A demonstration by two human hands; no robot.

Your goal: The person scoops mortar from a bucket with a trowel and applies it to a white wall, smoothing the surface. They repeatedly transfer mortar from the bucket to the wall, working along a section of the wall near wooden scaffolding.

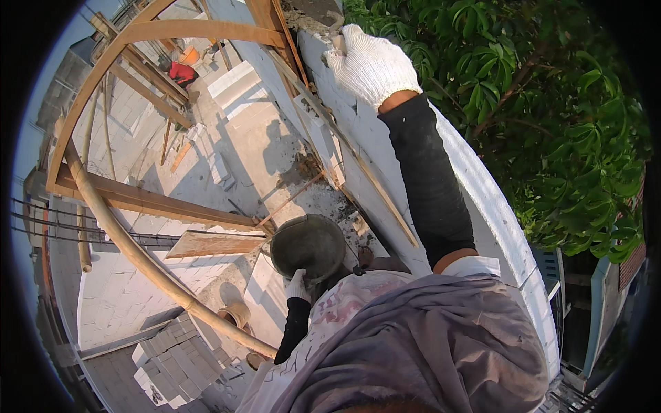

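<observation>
My left hand (297, 285), in a white knit glove, grips the near rim of a dark round bucket (308, 246), which has grey residue inside and hangs in front of my body. My right hand (375, 65), gloved too, is stretched far forward over the top of a white block wall (475, 162). Its fingers are closed round what looks like a trowel (336, 26); only a grey curved metal part shows past the glove, and the blade is hard to make out. Grey-brown mortar (311, 12) lies on the wall top just beyond it.
Wooden frames (155, 199) and a curved bamboo pole (131, 241) stand to my left. Far below, a person in red (182, 73) crouches near an orange bucket (189, 55). Stacked blocks (180, 358) lie lower left. Leafy branches (551, 117) crowd the wall's right side.
</observation>
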